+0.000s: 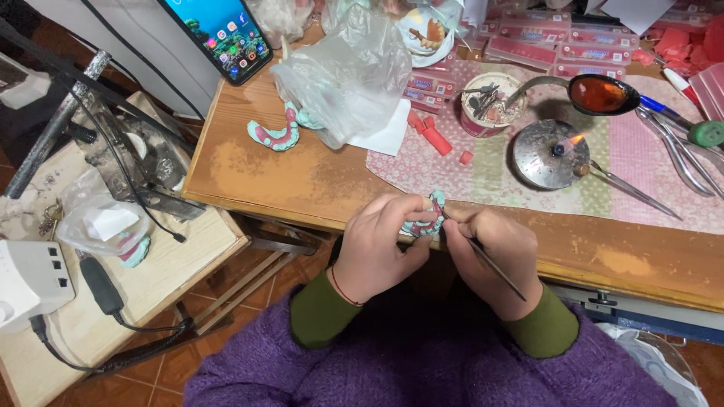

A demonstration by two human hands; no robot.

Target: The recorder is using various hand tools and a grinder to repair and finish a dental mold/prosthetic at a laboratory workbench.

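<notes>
My left hand grips a small dental model, teal plaster with pink wax, at the wooden table's front edge. My right hand holds a thin metal carving tool like a pen, its tip touching the model's right side. Both hands are close together, with purple and green sleeves below them.
A second teal and pink model lies by a clear plastic bag. A lit spirit burner, a cup of tools, red wax bits, pliers, wax boxes and a phone stand behind. A side bench is at left.
</notes>
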